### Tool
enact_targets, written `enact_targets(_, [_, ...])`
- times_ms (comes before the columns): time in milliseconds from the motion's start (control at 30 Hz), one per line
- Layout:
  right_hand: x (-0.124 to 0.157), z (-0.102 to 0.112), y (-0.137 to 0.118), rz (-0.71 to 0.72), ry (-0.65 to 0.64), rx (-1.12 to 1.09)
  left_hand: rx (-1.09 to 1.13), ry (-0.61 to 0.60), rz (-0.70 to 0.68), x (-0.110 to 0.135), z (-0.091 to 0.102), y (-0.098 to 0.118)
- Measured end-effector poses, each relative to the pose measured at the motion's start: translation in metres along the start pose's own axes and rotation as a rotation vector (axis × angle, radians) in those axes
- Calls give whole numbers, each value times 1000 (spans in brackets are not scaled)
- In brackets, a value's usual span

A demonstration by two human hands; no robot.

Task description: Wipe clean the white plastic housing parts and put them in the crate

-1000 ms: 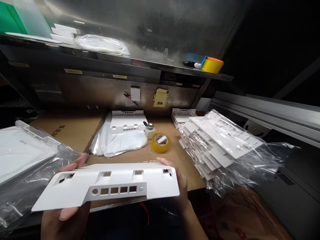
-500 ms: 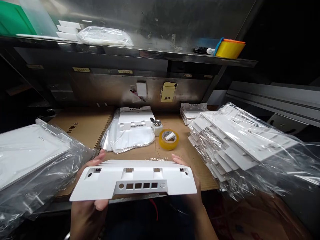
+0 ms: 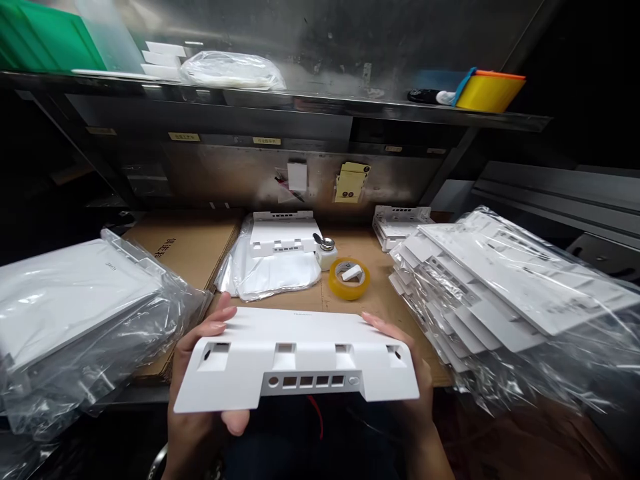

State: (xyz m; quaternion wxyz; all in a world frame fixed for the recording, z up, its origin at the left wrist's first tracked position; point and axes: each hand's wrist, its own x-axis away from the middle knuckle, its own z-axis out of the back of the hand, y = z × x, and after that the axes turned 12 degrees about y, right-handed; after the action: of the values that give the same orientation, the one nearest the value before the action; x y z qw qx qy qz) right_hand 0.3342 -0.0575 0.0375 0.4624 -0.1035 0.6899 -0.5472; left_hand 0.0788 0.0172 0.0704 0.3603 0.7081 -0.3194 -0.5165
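Observation:
Both my hands hold one white plastic cover with a row of square port cutouts on its near edge, level above the front of the bench. My left hand grips its left end, fingers over the top and thumb under the near edge. At the right end my right hand is closed on it, mostly hidden beneath the part. A stack of similar white covers in clear bags lies to the right. Another bagged pile lies to the left.
A roll of yellow tape, a small white dispenser bottle and one bagged cover sit mid-bench on cardboard. More covers stand at the back. A metal shelf overhead carries a yellow-orange container and a bag.
The cover has shifted right toward the centre and tilted so more of its top face shows. My view has swung left, so the bench items appear further right.

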Motion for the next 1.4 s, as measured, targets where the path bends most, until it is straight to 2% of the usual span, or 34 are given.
enact_targets(367, [2, -3, 3, -44, 13, 36, 34, 141, 157, 9, -13, 9])
enact_targets(533, [-2, 2, 6, -54, -42, 46, 18, 118, 169, 10, -11, 9])
enact_targets(600, [-3, 4, 7, -28, -48, 86, 38, 97, 200, 10, -10, 11])
enact_targets(733, [-8, 5, 9, 134, -100, 149, 114, 113, 451, 10, -10, 12])
enact_targets(800, [-11, 3, 9, 225, -129, 155, 122, 152, 524, 9, -10, 9])
enact_targets(967, [-16, -3, 4, 304, -150, 160, 100, 198, 579, 5, -9, 3])
enact_targets(1200, [-16, -6, 1, 319, -146, 122, 81, 266, 620, 5, -14, 5])
enact_targets(1300, [-15, -4, 4, 317, -160, 112, 128, 318, 701, 4, -17, 9])
enact_targets(1400, [-12, 0, 8, 350, -160, 87, 271, 393, 765, 1, -12, 9])
